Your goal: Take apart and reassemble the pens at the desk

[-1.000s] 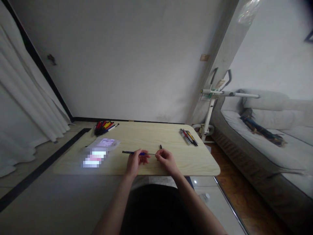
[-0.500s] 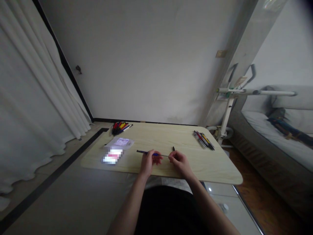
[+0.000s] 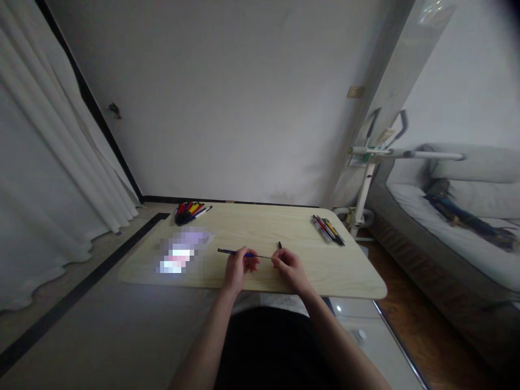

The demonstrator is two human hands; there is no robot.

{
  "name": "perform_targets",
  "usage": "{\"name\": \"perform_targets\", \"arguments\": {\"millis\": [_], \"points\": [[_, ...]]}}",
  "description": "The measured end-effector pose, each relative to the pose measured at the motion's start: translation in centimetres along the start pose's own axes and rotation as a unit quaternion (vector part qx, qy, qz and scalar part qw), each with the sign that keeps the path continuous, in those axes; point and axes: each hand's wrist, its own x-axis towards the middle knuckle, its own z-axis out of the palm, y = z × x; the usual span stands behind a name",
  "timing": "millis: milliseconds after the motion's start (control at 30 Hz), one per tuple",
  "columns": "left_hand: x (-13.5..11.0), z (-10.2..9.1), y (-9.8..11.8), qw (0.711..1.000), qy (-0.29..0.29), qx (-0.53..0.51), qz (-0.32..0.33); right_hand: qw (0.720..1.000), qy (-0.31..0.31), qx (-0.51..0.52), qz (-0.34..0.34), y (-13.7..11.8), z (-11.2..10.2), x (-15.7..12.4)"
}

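Both my hands rest over the near middle of a light wooden table (image 3: 284, 227). My left hand (image 3: 238, 268) is closed round a blue pen barrel (image 3: 229, 252) that sticks out to the left. My right hand (image 3: 288, 266) pinches the thin refill (image 3: 264, 257) that runs from the barrel to its fingers. A small black pen part (image 3: 280, 245) lies on the table just beyond my right hand.
A bundle of red, yellow and black pens (image 3: 190, 211) lies at the table's far left corner, a row of pens (image 3: 328, 229) at the far right. Paper packets (image 3: 182, 250) sit at the left. Curtain (image 3: 49, 179) left, exercise machine (image 3: 368, 173) and sofa (image 3: 455, 216) right.
My hands keep the same grip on the pen and refill. Only the head camera has swung, first left and then a little back right, shifting the table in view.
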Motion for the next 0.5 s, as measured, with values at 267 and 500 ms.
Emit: {"name": "perform_targets", "arguments": {"millis": [267, 500], "points": [[0.07, -0.18, -0.05, 1.000, -0.001, -0.002, 0.012, 1.000, 0.007, 0.005, -0.007, -0.09, 0.03, 0.03], [0.09, -0.06, 0.10, 1.000, 0.020, -0.008, 0.008, 1.000, 0.007, -0.004, -0.008, -0.04, 0.01, 0.04]]}}
